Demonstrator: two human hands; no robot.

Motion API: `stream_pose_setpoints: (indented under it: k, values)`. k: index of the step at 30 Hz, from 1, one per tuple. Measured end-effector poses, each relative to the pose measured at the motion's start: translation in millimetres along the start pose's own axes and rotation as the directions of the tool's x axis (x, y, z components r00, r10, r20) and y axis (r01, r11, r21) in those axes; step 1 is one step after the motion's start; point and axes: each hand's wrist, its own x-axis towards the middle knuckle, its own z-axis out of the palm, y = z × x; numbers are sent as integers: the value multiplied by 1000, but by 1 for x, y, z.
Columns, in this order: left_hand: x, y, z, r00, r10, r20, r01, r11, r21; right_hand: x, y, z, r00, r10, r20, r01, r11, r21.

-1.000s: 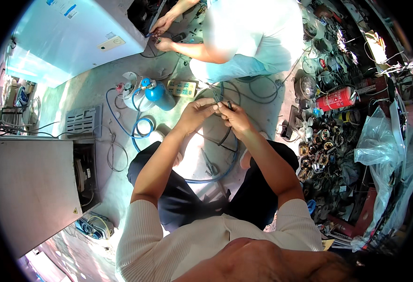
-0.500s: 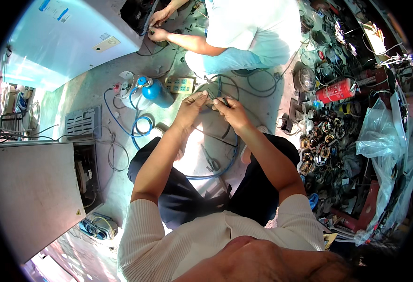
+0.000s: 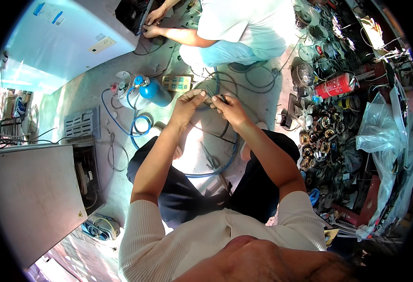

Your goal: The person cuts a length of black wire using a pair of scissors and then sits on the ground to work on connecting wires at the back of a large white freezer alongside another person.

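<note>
My left hand (image 3: 186, 107) is closed in a pinch above the floor, between my knees and the power strip; whatever lies between its fingertips is too small to make out. Close beside it, my right hand (image 3: 231, 111) grips a small dark-handled tool (image 3: 209, 90) that looks like pliers, its narrow tip pointing toward the left fingers. Below the hands, scissors (image 3: 211, 160) lie on the floor within a loop of blue hose (image 3: 201, 176). Dark cables (image 3: 237, 87) curl over the floor just beyond.
A blue gas cylinder (image 3: 156, 93) and yellowish power strip (image 3: 177, 83) stand ahead left. Another person (image 3: 244, 28) works at a large white appliance (image 3: 74, 42). A second appliance (image 3: 37, 192) is at left. Motor parts (image 3: 321, 136) and a red extinguisher (image 3: 334, 86) crowd the right.
The view has shifted slightly. My hands stay together in nearly the same pose, and the tool's tip shows a little more clearly between them.
</note>
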Motion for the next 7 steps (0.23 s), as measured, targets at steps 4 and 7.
stream_pose_setpoints:
  k: [4,7]
  values:
    - [-3,1,3,1000,-29,-8,29,999,-36,5,5,1,999,-23,-28,23,1000,-4]
    - [-3,-3,1,999,-31,29,34,995,-97,6,2,2,1000,22,-8,-22,1000,14]
